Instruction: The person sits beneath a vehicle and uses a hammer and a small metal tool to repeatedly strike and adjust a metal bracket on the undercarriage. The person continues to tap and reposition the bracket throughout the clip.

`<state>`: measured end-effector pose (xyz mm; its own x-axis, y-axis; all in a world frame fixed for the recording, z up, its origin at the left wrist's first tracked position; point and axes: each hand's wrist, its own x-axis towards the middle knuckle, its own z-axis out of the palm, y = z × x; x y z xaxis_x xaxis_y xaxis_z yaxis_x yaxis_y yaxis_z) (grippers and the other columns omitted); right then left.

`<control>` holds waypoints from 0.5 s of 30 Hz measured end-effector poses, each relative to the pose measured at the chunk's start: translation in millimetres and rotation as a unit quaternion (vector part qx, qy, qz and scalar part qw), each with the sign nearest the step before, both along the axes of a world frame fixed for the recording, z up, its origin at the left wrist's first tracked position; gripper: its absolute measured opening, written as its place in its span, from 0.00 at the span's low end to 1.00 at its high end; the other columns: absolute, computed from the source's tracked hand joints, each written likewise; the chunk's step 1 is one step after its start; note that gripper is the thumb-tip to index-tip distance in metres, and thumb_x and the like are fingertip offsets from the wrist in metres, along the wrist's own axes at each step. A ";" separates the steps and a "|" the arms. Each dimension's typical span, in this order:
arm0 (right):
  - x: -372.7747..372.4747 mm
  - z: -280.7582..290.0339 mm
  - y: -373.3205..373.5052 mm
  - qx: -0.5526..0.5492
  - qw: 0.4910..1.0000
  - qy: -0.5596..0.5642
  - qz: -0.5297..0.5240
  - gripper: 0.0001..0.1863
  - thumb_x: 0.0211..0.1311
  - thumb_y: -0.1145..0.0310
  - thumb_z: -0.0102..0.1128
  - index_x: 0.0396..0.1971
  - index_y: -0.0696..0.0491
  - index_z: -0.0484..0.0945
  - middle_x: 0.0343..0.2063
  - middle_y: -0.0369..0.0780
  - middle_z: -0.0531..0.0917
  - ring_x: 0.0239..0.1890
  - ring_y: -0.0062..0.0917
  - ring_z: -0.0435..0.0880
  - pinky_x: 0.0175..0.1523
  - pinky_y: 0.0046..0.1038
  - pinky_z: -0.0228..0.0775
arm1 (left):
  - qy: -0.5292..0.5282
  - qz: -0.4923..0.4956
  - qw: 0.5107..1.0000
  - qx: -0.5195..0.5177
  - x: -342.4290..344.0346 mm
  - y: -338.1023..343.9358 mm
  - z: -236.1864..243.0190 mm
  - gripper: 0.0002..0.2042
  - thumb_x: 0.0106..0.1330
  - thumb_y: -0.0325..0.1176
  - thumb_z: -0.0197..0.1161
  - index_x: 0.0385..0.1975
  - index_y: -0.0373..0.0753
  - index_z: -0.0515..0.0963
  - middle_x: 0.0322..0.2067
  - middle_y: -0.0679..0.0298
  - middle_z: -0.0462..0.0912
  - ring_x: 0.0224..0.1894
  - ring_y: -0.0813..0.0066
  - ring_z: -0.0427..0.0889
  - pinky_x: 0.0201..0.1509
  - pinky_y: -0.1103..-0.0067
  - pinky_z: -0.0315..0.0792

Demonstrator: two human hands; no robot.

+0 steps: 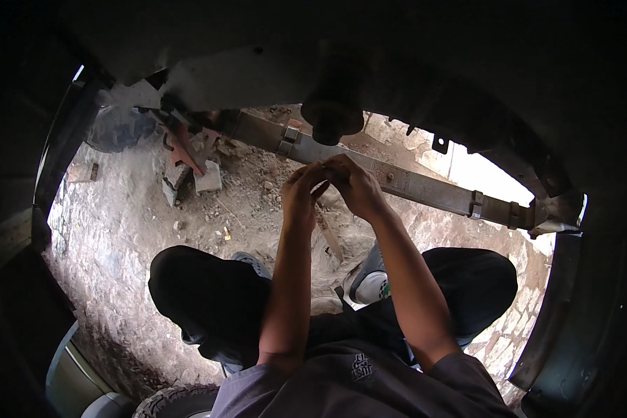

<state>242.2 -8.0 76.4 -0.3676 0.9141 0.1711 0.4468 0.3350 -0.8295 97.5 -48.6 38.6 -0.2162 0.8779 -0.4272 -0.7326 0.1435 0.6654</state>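
Note:
My left hand (302,193) and my right hand (356,187) meet in front of a long metal leaf spring (425,190). Both have bent fingers, with the fingertips pressed together. Whatever small thing may lie between them is hidden by the fingers and the shade. The leaf spring crosses behind my hands, sloping down from upper left to right, with metal clamps (476,204) around it. Right above my fingers hangs a dark, rounded bump stop (332,120).
Dark vehicle bodywork arches overhead and along both sides. A red metal stand (183,148) and a grey block (208,177) are at the far left, beside a loose brick (83,173). A tyre (177,403) lies at the lower left. My knees are bent on stony ground.

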 end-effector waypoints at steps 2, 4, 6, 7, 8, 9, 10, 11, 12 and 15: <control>-12.4 0.1 1.6 -0.028 0.999 0.025 -0.031 0.13 0.70 0.68 0.68 0.52 0.52 0.85 0.44 0.49 0.89 0.49 0.47 0.89 0.57 0.41 0.79 | -0.007 0.040 0.999 -0.020 -6.5 0.3 -0.2 0.10 0.76 0.34 0.64 0.51 0.38 0.83 0.44 0.60 0.89 0.46 0.72 0.87 0.55 0.73 0.81; -22.0 -0.9 -0.4 0.045 0.996 -0.004 -0.081 0.13 0.72 0.66 0.68 0.52 0.51 0.88 0.42 0.48 0.90 0.46 0.45 0.90 0.54 0.41 0.80 | 0.008 0.098 0.994 -0.038 -11.5 -3.0 -6.0 0.10 0.76 0.35 0.65 0.51 0.38 0.82 0.41 0.61 0.88 0.44 0.73 0.86 0.51 0.71 0.83; -24.1 -0.8 3.1 0.149 0.984 -0.052 -0.083 0.13 0.72 0.65 0.67 0.53 0.50 0.88 0.42 0.47 0.89 0.45 0.44 0.90 0.52 0.41 0.81 | 0.029 0.160 0.985 -0.056 -17.3 -3.5 -12.6 0.10 0.76 0.36 0.65 0.50 0.38 0.82 0.40 0.62 0.87 0.42 0.73 0.86 0.49 0.70 0.84; -21.5 -0.9 2.9 0.124 0.988 -0.063 -0.065 0.14 0.73 0.64 0.66 0.55 0.47 0.89 0.41 0.45 0.88 0.44 0.42 0.90 0.51 0.40 0.82 | 0.054 0.177 0.981 -0.050 -19.2 -4.6 -14.0 0.11 0.76 0.37 0.66 0.49 0.37 0.81 0.37 0.63 0.86 0.41 0.73 0.86 0.46 0.70 0.86; -22.5 -4.0 2.6 0.115 0.988 -0.083 -0.062 0.14 0.73 0.64 0.66 0.55 0.46 0.89 0.41 0.45 0.88 0.44 0.42 0.90 0.51 0.40 0.82 | 0.081 0.168 0.981 -0.051 -24.9 -6.1 -15.4 0.11 0.76 0.38 0.67 0.48 0.37 0.81 0.37 0.62 0.86 0.40 0.74 0.86 0.45 0.70 0.86; -24.5 -9.7 2.3 0.106 0.987 -0.102 -0.059 0.14 0.73 0.63 0.66 0.55 0.46 0.89 0.42 0.44 0.88 0.45 0.41 0.90 0.50 0.39 0.82 | 0.107 0.160 0.980 -0.051 -32.3 -7.5 -16.8 0.12 0.76 0.39 0.67 0.48 0.37 0.81 0.37 0.62 0.86 0.39 0.74 0.86 0.45 0.71 0.86; -23.4 -13.3 7.8 0.105 0.985 -0.125 -0.055 0.14 0.73 0.63 0.66 0.55 0.45 0.89 0.42 0.44 0.87 0.45 0.41 0.89 0.50 0.39 0.82 | 0.128 0.153 0.979 -0.047 -34.9 -3.5 -14.9 0.13 0.75 0.40 0.68 0.47 0.36 0.81 0.37 0.62 0.85 0.39 0.74 0.86 0.45 0.71 0.87; -26.5 -19.3 12.9 0.097 0.988 -0.122 -0.023 0.13 0.74 0.63 0.64 0.54 0.45 0.89 0.44 0.42 0.87 0.46 0.42 0.89 0.50 0.41 0.82 | 0.152 0.125 0.978 -0.070 -38.6 -1.9 -13.1 0.13 0.75 0.41 0.68 0.46 0.36 0.81 0.37 0.62 0.85 0.38 0.74 0.86 0.44 0.72 0.86; -28.3 -24.2 19.3 0.114 0.983 -0.146 -0.016 0.13 0.74 0.63 0.64 0.54 0.45 0.89 0.43 0.42 0.86 0.45 0.42 0.89 0.48 0.41 0.81 | 0.175 0.096 0.976 -0.093 -42.5 -1.8 -11.3 0.14 0.75 0.42 0.68 0.45 0.35 0.81 0.37 0.62 0.85 0.38 0.74 0.86 0.43 0.73 0.86; -45.5 -33.2 33.6 0.171 0.960 -0.222 -0.004 0.14 0.76 0.60 0.62 0.55 0.44 0.87 0.42 0.42 0.82 0.42 0.42 0.88 0.44 0.44 0.80 | 0.234 0.043 0.963 -0.124 -44.1 -7.5 -16.3 0.16 0.75 0.44 0.68 0.43 0.34 0.81 0.35 0.62 0.86 0.36 0.74 0.86 0.39 0.76 0.84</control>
